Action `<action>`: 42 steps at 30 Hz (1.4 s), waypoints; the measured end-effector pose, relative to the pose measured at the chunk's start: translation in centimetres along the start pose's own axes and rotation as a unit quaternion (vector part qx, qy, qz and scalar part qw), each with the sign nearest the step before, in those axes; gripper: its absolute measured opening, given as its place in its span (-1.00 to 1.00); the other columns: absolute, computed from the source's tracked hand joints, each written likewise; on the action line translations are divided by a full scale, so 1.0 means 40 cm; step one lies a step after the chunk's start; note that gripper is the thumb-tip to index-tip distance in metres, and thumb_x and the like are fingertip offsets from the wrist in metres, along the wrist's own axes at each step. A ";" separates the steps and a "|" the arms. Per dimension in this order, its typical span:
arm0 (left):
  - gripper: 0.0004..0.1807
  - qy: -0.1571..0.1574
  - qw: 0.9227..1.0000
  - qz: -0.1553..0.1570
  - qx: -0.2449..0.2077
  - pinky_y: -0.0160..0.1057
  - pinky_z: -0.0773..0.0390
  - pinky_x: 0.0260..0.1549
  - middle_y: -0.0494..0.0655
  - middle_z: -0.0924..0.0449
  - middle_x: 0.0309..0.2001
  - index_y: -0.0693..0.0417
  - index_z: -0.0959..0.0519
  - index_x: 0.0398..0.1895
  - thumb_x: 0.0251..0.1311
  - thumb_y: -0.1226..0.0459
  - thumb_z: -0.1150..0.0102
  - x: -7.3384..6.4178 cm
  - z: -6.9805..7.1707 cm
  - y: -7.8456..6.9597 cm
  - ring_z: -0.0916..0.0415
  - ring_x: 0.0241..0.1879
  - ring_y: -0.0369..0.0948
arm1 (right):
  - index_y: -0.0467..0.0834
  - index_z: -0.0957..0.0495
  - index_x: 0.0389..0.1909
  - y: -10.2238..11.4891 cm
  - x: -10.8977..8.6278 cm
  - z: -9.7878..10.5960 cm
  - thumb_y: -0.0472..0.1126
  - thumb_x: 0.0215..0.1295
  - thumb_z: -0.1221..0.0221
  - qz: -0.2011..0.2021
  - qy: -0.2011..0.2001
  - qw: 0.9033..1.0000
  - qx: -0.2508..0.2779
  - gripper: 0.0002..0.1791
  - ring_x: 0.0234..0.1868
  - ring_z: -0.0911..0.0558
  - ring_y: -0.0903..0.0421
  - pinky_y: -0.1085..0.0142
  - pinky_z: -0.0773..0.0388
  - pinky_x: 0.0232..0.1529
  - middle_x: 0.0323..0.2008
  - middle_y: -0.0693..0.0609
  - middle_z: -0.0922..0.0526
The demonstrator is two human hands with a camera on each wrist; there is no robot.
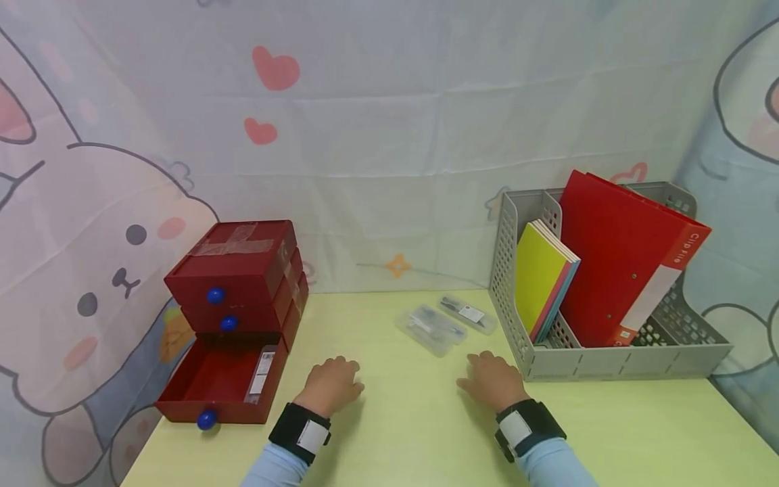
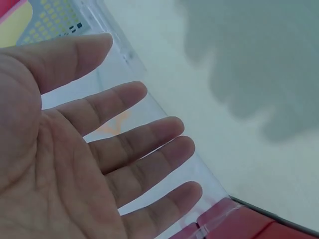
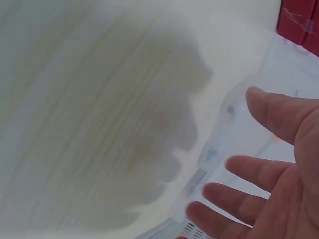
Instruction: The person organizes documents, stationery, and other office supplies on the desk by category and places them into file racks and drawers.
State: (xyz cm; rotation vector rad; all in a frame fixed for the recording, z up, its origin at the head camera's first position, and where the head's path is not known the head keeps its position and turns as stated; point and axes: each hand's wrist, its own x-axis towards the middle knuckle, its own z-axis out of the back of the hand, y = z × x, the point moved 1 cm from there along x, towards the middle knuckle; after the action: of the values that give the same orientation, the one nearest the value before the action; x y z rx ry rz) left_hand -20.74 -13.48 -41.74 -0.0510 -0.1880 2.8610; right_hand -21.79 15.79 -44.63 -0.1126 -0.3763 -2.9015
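Note:
My left hand (image 1: pixel 331 385) is held over the table, right of a pulled-out red drawer (image 1: pixel 209 372). In the left wrist view its fingers (image 2: pixel 144 139) are extended and spread, with nothing held. My right hand (image 1: pixel 491 380) hovers near the grey file rack (image 1: pixel 608 364), empty, its fingers (image 3: pixel 254 199) loosely extended in the right wrist view. Beyond the hands lie two clear plastic cases: a wider one (image 1: pixel 431 330) and a slim one (image 1: pixel 477 319) with a white label and dark contents. Another slim clear case (image 1: pixel 258 375) lies along the drawer's right side.
The drawer belongs to a taped stack of red boxes (image 1: pixel 231 260) with blue knobs (image 1: pixel 216 295) at the left. In the rack stand thin notebooks (image 1: pixel 541 277), the front one yellow, and a leaning red clip file (image 1: pixel 621 264). A printed cloth (image 1: pixel 389 149) hangs behind the table (image 1: pixel 402 433).

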 end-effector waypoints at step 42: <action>-0.81 0.001 1.000 -0.029 0.004 0.00 -0.54 -0.36 0.04 -0.53 -0.37 0.17 -0.64 -0.20 0.22 0.24 -0.27 -0.005 0.002 -0.045 -0.52 -0.34 -0.01 | -0.20 -0.63 -0.52 0.083 0.142 -0.089 -0.32 0.17 -0.23 0.047 -0.094 0.990 -0.096 -0.89 -0.43 -0.59 -0.11 -0.01 -0.55 -0.38 -0.53 -0.12 -0.57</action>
State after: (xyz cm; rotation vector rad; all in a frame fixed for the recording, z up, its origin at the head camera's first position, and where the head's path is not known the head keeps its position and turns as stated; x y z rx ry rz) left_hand -20.08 -11.81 -41.41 -0.0447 -0.1749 2.8041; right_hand -26.76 10.57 -46.66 -0.4253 -0.1168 -2.8348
